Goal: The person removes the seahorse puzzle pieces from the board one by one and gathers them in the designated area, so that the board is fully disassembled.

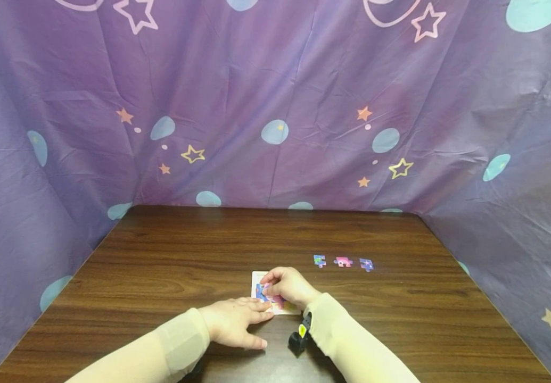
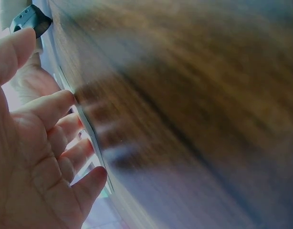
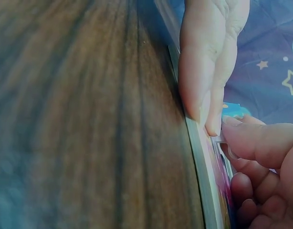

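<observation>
The left hand (image 1: 235, 321) and right hand (image 1: 292, 287) hide much of the board (image 1: 257, 276) and most of the pinched piece (image 3: 219, 140). Prints on the loose pieces (image 1: 343, 261) are too small to tell. Sleeves (image 1: 126, 357) run off below; the left wrist view blurs the surface (image 2: 208, 86).

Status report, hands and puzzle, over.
Left hand touches puzzle board; right hand pinches a piece there; three loose pieces off right, not in the way.
</observation>
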Tool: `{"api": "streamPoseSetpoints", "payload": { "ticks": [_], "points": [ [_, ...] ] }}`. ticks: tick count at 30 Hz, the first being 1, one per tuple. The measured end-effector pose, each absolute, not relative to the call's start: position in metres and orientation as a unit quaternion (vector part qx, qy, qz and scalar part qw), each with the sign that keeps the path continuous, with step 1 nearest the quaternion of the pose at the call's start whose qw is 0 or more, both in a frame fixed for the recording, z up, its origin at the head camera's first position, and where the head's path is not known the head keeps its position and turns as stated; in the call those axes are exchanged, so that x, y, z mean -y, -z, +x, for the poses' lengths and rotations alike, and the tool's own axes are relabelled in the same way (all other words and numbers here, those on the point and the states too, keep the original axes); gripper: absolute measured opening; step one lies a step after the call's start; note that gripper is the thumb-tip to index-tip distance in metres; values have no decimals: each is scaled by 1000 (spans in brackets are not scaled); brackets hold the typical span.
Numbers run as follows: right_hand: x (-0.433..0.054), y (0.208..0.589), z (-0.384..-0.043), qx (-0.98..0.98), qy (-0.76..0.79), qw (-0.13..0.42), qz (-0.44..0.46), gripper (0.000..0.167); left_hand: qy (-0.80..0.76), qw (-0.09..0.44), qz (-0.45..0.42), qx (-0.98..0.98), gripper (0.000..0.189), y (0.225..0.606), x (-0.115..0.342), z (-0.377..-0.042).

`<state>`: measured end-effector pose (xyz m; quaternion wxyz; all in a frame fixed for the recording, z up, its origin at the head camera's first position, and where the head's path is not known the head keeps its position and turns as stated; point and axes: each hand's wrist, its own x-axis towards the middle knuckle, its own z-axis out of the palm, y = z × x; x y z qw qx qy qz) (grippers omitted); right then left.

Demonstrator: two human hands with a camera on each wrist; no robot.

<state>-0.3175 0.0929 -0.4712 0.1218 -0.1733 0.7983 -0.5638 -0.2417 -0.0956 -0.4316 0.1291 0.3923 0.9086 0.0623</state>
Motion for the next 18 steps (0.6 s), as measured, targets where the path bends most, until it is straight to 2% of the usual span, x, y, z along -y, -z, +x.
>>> {"api": "streamPoseSetpoints", "payload": {
  "ticks": [12,18],
  "points": [
    [-91,470,-318,-794,568,145,-164,15,-63,131,390,-909,69,432,96,-242],
    [-88,466,-318,-807,554,138,-148,13,-64,134,390,-909,69,432,96,-242]
  ]
}}
